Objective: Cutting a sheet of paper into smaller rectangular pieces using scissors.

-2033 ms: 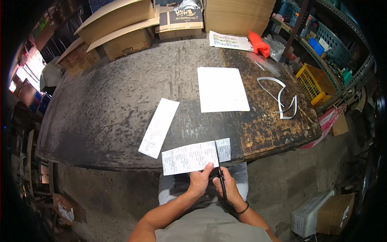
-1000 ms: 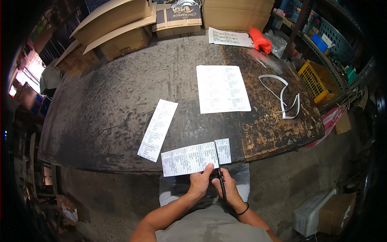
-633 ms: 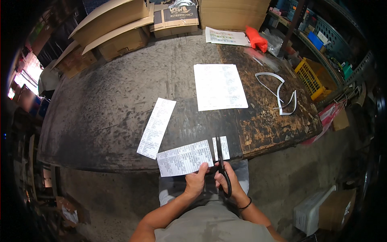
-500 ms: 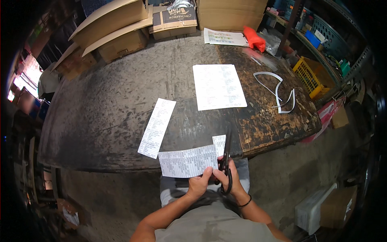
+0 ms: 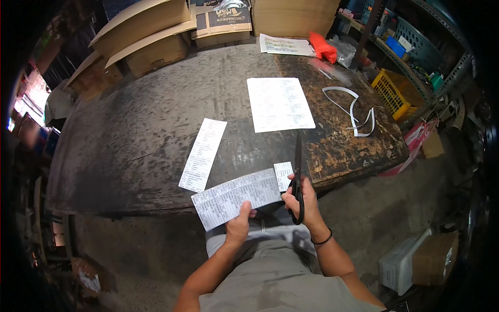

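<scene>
The head view shows the left hand [image 5: 237, 228] gripping a printed sheet [image 5: 234, 197], thumb on top, while the right hand [image 5: 306, 208] is wrapped around the handles of black scissors [image 5: 297, 190], whose blades point away from the person. The sheet spans the gap before the hands, above the near edge of the table [image 5: 140, 171].

The likeliest trouble is a crooked cut: one hand supports the sheet, so its free end could sag or twist. The small paper piece [image 5: 282, 174] just beyond the right fingertips might be knocked off the table edge if the scissors swing; whether those fingers touch it cannot be told. A finger could be nicked should the blades close near the left hand.

Counted, there are two hands, one pair of scissors, one gripped sheet and one small piece. Ahead of the left hand lies one long strip [image 5: 204, 155]; beyond the right hand, one stack of pages [image 5: 280, 105], its number of pages unclear. Farther right are curled white trimmings [image 5: 355, 112], too tangled to count, and one yellow basket [image 5: 391, 96].
</scene>
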`<state>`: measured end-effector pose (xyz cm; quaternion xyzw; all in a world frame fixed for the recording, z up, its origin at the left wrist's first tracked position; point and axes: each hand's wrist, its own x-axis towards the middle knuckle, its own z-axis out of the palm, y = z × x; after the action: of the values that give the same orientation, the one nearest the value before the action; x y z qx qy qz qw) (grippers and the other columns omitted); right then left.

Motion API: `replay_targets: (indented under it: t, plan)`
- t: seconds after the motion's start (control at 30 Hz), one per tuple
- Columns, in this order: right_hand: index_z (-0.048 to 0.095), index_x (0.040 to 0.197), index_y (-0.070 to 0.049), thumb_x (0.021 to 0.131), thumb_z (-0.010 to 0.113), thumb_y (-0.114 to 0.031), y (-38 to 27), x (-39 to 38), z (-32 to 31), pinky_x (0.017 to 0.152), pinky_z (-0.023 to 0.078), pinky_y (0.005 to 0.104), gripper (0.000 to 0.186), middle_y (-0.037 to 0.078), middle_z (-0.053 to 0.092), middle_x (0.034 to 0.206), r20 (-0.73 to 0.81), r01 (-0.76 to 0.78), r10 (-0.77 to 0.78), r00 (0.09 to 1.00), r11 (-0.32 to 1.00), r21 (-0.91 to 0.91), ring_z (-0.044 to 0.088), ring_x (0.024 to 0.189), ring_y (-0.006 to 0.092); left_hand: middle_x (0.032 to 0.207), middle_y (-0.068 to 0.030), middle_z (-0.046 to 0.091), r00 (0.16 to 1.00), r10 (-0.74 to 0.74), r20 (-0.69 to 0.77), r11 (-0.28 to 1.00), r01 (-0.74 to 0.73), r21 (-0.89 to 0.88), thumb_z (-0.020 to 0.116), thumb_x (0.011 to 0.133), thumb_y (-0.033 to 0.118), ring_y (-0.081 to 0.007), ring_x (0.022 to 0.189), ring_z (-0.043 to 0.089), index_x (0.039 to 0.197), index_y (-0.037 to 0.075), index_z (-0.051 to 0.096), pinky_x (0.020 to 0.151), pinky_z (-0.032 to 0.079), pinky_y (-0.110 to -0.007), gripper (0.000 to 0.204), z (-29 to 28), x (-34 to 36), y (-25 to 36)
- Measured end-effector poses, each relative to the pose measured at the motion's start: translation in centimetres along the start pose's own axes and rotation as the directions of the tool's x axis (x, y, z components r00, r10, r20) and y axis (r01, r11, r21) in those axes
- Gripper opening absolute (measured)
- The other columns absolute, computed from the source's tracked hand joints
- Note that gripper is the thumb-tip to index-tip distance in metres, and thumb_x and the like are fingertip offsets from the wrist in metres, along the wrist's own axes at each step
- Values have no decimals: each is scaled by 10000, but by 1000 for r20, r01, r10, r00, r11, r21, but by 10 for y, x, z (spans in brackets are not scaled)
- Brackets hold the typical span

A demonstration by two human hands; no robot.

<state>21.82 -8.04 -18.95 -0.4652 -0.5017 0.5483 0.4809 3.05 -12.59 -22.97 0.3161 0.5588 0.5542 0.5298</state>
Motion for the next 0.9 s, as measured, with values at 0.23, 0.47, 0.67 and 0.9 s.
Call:
replay_targets:
  t: [0.23, 0.47, 0.67, 0.9]
  plan:
    - [387, 1244, -38, 825, 663, -83, 7, -33, -21, 547, 471, 214, 504, 10, 532, 751, -151, 14, -11, 988, 1000, 22, 520, 581, 79, 711, -67, 619, 986, -155, -65, 983, 147, -114, 547, 949, 271, -131, 585, 568, 984, 12, 590, 559, 483, -263, 265, -14, 16, -10]
    - [499, 1177, -37, 756, 739, -101, 71, -111, -54, 634, 462, 330, 489, 86, 538, 830, -64, 134, -237, 969, 728, -672, 552, 684, 218, 703, -61, 619, 981, -172, -88, 977, 159, -142, 568, 939, 259, -127, 573, 564, 988, 7, 590, 544, 477, -263, 258, -12, 17, -9]
    - [501, 1188, -44, 743, 756, -159, 62, -147, -41, 673, 469, 360, 525, 135, 556, 897, 2, -46, 69, 998, 686, -726, 562, 752, 273, 768, -86, 617, 983, -183, 1, 971, 181, -155, 592, 921, 299, -151, 650, 582, 1032, 7, 566, 597, 487, -289, 313, -13, 20, -11]
    - [449, 1257, -38, 785, 748, -253, 56, -140, -42, 635, 468, 273, 599, 38, 537, 844, 43, -206, 225, 973, 943, -261, 537, 687, 119, 766, -85, 646, 985, -167, 33, 952, 170, -254, 562, 941, 271, -155, 639, 610, 1006, 19, 595, 591, 502, -279, 262, 1, 16, 5]
